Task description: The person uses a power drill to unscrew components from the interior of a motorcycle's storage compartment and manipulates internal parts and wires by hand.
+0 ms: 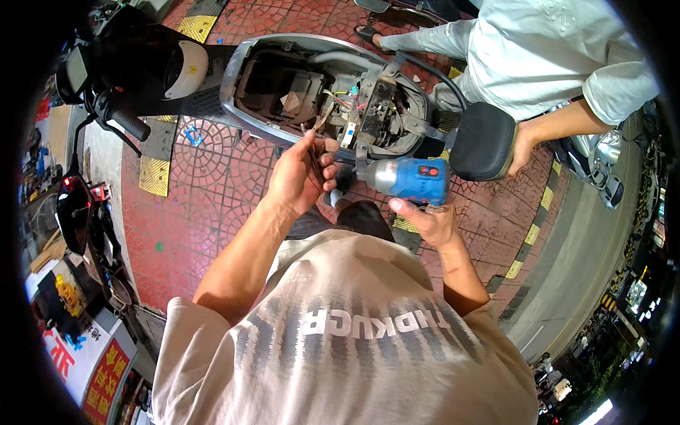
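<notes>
My right hand (433, 224) grips a blue cordless impact driver (409, 180) by its handle, with the tool's nose pointing left beside the scooter's rear. To its left my left hand (301, 173) is closed, palm turned up, with small thin dark pieces at its fingers that I cannot make out. Both hands are at the near side of an electric scooter's opened body (244, 78), whose seat is off. Inside lie loose coloured wires (343, 101) and a dusty metal frame (379, 106). A black padded backrest (484, 142) sits at the scooter's tail.
Another person in a pale shirt (549, 60) stands at the far right, one hand (523, 147) on the backrest. The scooter's handlebar grip (131, 124) is at the left. Red paving (191, 234) lies below, with a yellow-and-black kerb (533, 230) and a road (577, 244) on the right.
</notes>
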`<state>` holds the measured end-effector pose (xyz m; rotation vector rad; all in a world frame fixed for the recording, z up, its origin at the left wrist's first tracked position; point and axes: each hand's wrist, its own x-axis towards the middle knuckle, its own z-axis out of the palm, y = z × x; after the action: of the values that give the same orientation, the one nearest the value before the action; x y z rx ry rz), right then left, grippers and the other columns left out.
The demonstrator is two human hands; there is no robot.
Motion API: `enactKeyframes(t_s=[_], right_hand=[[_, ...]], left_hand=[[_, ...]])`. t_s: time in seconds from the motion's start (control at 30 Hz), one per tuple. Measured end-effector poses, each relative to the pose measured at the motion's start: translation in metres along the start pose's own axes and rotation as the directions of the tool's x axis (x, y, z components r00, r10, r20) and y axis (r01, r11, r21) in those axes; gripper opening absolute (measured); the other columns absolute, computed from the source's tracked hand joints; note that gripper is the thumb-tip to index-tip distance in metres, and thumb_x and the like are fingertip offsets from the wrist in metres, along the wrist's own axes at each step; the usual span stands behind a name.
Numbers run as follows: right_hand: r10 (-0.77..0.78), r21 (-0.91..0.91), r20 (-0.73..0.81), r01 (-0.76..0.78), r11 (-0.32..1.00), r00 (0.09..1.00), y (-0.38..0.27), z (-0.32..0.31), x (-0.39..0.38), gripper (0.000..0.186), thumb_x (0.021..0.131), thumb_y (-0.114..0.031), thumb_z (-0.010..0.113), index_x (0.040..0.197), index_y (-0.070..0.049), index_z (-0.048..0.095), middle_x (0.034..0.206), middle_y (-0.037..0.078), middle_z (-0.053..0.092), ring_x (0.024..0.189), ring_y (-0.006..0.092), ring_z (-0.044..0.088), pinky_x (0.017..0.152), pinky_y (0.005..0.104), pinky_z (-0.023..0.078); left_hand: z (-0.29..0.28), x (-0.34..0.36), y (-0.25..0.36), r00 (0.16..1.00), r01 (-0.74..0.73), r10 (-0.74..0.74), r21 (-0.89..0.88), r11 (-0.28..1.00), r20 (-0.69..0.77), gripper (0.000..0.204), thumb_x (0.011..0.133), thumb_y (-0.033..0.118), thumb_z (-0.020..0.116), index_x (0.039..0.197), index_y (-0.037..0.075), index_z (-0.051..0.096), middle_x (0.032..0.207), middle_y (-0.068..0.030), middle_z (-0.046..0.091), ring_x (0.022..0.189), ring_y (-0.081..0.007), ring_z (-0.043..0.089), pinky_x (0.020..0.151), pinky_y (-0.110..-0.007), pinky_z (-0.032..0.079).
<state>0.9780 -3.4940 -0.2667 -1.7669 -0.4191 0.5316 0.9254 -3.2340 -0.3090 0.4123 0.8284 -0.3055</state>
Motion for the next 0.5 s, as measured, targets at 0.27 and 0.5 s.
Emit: enactKeyframes(t_s=[0.27,0.5], right_hand=[[0.009,-0.003,-0.008,-0.009,1.0,1.0,0.008,0.026,-0.005,0.032,0.087,-0.024,0.082,0.108,-0.001,0.073,0.095,0.011,0.077,0.085,0.0187,0.073,0.08,0.0342,0.057],[0.015,-0.008,-0.01,-0.015,1.0,1.0,0.005,0.04,-0.002,0.032,0.086,-0.024,0.083,0.107,-0.002,0.073,0.095,0.011,0.077,0.085,0.0202,0.073,0.08,0.0354,0.057]], left_hand=[[0.014,0.021,-0.003,0.949,-0.215,0.201,-0.03,0.976,-0.241,0.042,0.111,0.047,0.039,0.085,0.016,0.049,0.073,-0.0005,0.05,0.059,-0.0151,0.042,0.052,-0.031,0.033],[0.009,0.02,-0.003,0.937,-0.228,0.184,-0.12,0.966,-0.298,0.046,0.111,0.05,0.038,0.082,0.016,0.049,0.071,-0.0015,0.05,0.057,-0.0142,0.041,0.049,-0.03,0.031]])
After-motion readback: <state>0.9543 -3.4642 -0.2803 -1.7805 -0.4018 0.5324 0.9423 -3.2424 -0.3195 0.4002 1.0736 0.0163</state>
